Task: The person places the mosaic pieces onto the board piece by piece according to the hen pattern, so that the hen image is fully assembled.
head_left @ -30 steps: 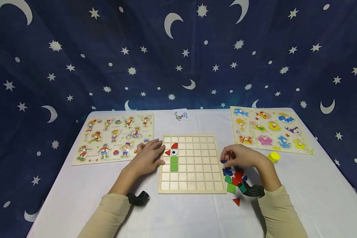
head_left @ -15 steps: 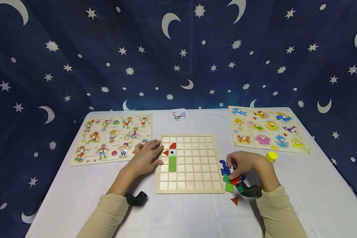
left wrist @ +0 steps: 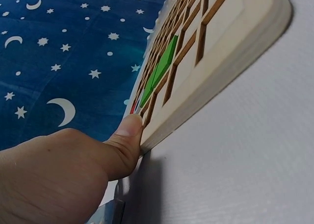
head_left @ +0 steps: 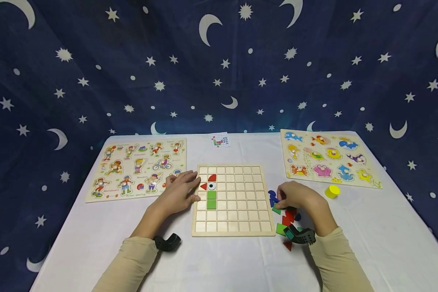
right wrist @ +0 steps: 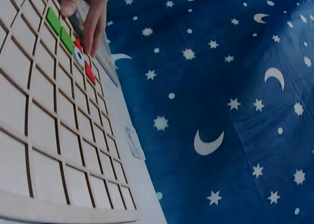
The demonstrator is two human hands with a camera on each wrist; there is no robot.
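My left hand (head_left: 180, 194) rests at the left edge of a wooden grid board (head_left: 237, 215), its fingers loosely extended. In the left wrist view the thumb (left wrist: 129, 127) touches the board's rim. On the grid sit a red quarter-circle tile (head_left: 212, 178), a red triangle (head_left: 203, 186), a round eye tile (head_left: 211, 185) and two green square tiles (head_left: 211, 200). Right of the board, my right hand (head_left: 298, 196) pinches a green tile (head_left: 276, 209) above loose pieces. Its fingertips are partly hidden, and the right wrist view does not show this hand.
Blue pieces (head_left: 272, 195), red pieces (head_left: 289, 216), a green square (head_left: 281, 229) and a red triangle piece (head_left: 287, 245) lie around the right hand. A yellow cylinder (head_left: 332, 191), two picture puzzles (head_left: 142, 194) and a pattern card (head_left: 220, 140) stand farther back.
My right hand moved from the blue pieces toward the red and green ones, then slightly back away from me with the green tile at its fingertips. The left hand stayed at the board.
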